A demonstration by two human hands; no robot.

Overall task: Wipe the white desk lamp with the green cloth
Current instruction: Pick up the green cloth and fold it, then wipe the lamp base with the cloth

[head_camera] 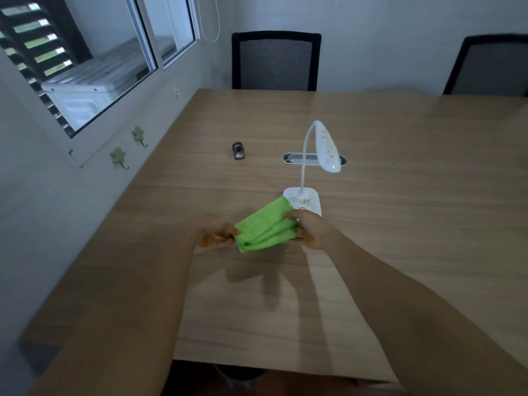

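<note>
A folded green cloth (265, 225) is held above the wooden table (400, 224) between both hands. My left hand (215, 232) grips its left end and my right hand (310, 228) grips its right end. Just behind the cloth stands the white desk lamp (327, 147), its square base (310, 200) partly hidden by the cloth and my right hand. A thin curved neck rises from the base to the drooping head. Brown specks lie on the lamp head and on the base.
A small grey metal object (238, 151) sits on the table left of the lamp. An oval cable slot (288, 158) lies behind the lamp. Two black mesh chairs (275, 61) (491, 67) stand at the far edge. A wall with windows runs along the left.
</note>
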